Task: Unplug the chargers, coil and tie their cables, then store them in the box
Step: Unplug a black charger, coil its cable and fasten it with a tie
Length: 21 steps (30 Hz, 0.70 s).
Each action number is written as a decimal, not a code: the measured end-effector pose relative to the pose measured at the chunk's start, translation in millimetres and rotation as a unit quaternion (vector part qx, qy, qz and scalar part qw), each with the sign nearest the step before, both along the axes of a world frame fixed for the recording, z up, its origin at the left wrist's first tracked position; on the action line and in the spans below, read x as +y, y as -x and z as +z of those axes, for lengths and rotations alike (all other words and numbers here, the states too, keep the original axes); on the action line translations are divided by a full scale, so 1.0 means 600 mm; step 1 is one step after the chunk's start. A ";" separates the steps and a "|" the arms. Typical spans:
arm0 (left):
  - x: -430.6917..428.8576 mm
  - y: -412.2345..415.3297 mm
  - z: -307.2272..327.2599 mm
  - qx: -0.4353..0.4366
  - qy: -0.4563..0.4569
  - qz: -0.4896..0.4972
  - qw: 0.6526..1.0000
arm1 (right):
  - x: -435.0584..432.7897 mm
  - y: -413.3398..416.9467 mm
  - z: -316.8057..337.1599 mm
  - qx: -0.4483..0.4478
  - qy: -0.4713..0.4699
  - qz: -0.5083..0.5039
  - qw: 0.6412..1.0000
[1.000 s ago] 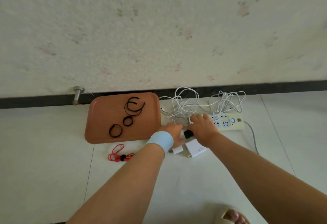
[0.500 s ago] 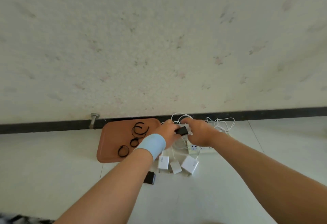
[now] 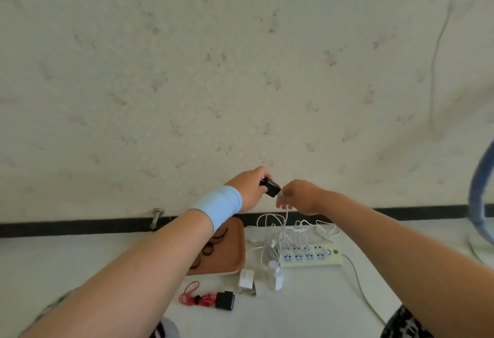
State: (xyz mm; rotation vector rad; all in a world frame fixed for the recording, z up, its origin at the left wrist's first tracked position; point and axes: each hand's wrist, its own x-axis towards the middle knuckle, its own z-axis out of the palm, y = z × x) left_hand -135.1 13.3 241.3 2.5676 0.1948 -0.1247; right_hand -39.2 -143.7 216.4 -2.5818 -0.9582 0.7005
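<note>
Black charger (image 3: 271, 188) high above power strip (image 3: 310, 255), gripped in left hand (image 3: 248, 190): likely light, rigid, smooth; hold by body. Right hand (image 3: 299, 197) pinches white cable (image 3: 285, 220) at plug end: thin, limp, tangle-prone.

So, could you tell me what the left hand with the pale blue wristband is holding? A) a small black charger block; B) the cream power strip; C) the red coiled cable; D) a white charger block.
A: the left hand grips the small black charger block, raised before the wall.
</note>
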 end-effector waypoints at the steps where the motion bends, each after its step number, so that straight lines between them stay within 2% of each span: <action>1: 0.003 0.007 0.004 -0.004 0.015 0.008 1.000 | -0.001 0.004 0.010 0.014 0.002 0.008 1.000; 4: 0.008 0.015 0.005 -0.004 0.070 0.028 0.997 | 0.000 0.009 0.018 0.064 0.001 0.016 0.998; 8: 0.008 -0.018 0.006 0.009 0.115 0.042 0.992 | -0.011 -0.004 -0.020 0.070 -0.007 0.003 0.998; 13: 0.010 -0.072 -0.001 0.024 0.159 0.047 0.986 | -0.021 -0.029 -0.094 0.041 0.109 0.032 0.993; 15: 0.012 -0.087 -0.003 0.018 0.181 0.053 0.982 | -0.017 -0.040 -0.119 0.040 0.127 0.037 0.990; 18: 0.012 -0.107 -0.008 0.011 0.186 0.058 0.981 | -0.004 -0.056 -0.149 0.028 0.122 0.024 0.992; 21: 0.018 -0.119 -0.017 0.011 0.127 0.067 0.990 | 0.007 -0.071 -0.164 0.026 0.123 0.016 0.992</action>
